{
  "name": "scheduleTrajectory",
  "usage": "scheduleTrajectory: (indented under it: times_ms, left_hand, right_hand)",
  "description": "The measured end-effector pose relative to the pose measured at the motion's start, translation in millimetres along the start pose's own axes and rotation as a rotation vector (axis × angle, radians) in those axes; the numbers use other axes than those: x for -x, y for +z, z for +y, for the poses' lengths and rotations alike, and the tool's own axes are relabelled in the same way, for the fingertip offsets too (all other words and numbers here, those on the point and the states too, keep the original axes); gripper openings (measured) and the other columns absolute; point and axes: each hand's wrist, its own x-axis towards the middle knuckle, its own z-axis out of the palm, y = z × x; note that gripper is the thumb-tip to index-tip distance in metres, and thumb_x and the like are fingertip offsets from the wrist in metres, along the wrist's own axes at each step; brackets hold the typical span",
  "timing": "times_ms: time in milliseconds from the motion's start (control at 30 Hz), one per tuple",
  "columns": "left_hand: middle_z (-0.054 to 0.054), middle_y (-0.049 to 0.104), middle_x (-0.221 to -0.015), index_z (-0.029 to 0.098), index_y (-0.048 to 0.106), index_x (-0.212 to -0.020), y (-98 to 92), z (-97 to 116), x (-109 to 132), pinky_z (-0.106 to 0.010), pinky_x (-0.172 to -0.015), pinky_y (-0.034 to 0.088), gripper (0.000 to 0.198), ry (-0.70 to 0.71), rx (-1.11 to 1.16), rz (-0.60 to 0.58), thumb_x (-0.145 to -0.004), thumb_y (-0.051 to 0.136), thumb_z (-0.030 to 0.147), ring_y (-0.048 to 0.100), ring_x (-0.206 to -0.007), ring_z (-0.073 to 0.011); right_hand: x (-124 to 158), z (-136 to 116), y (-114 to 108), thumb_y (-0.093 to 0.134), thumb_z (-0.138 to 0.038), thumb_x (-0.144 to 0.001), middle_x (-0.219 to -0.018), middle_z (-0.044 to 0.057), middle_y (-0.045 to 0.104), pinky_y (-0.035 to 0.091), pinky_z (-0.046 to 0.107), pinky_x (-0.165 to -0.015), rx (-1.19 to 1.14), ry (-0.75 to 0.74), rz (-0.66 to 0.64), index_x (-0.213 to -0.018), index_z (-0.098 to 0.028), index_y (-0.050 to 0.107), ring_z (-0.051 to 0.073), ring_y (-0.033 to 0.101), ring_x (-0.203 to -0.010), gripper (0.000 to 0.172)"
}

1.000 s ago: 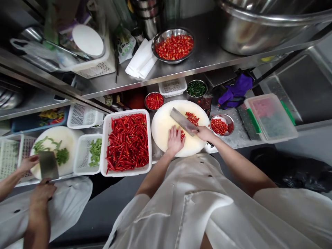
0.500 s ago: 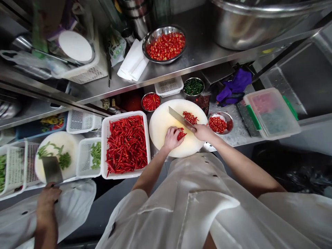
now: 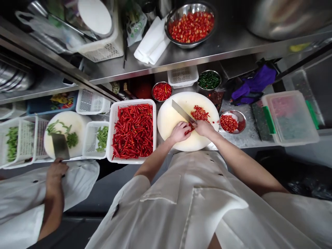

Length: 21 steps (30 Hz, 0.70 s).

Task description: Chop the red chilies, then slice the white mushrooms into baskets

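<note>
1. On the white cutting board (image 3: 168,114), my left hand (image 3: 181,131) curls partly closed, its fingers holding down a few red chillies (image 3: 190,129).
2. My right hand (image 3: 204,128) is wrapped around the handle of the cleaver (image 3: 181,110), whose blade slants across the board.
3. Chopped chilli (image 3: 199,113) lies on the board's far right part.
4. A basket (image 3: 110,133) of whole chillies (image 3: 133,131) stands left of the board; a metal bowl (image 3: 241,122), right.
</note>
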Motion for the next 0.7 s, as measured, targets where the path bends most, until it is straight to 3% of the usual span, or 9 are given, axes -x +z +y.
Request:
scheduleTrajectory:
  times_ms: [433, 700]
  left_hand:
    - [-0.008, 0.068, -0.113, 0.023, 0.072, -0.099, 2.1, 3, 12, -0.041, -0.104, 0.051, 0.014, -0.017, -0.024, 0.049, -0.099, 0.063, 0.033, 0.058, -0.114, -0.0254]
    - [-0.009, 0.067, -0.113, 0.023, 0.072, -0.097, 3.8, -6, 14, -0.042, -0.104, 0.05, 0.012, -0.048, -0.002, 0.056, -0.099, 0.062, 0.029, 0.06, -0.113, -0.0253]
  right_hand:
    - [10, -9, 12, 0.045, -0.041, -0.108, -0.124, 0.022, 0.077, 0.051, 0.031, -0.092, 0.076, -0.021, 0.028, -0.123, -0.013, 0.074, 0.03, 0.072, -0.117, 0.043]
    - [5, -14, 23, 0.045, -0.039, -0.109, -0.128, 0.022, 0.075, 0.05, 0.031, -0.094, 0.052, -0.019, -0.002, -0.131, -0.012, 0.072, 0.03, 0.071, -0.12, 0.044]
